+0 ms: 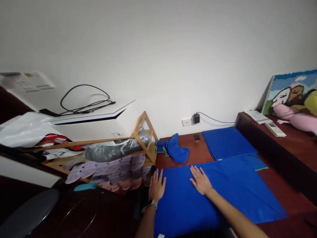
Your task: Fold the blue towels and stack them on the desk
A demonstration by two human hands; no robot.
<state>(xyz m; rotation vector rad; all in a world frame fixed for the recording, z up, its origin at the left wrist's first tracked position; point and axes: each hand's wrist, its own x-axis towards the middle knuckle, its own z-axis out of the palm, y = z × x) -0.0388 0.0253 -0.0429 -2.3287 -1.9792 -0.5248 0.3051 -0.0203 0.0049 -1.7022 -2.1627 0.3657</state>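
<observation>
Head-worn camera (just one), facing forward and down.

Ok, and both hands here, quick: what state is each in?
Left hand: open, palm down at the blue cloth's edge, holding nothing.
Right hand: open, flat on the same cloth.

Left of the outlet (186, 122) on the pale wall (168, 62) is a wooden shoe rack (142, 130); right of it, a red-brown ledge (294, 148).
</observation>
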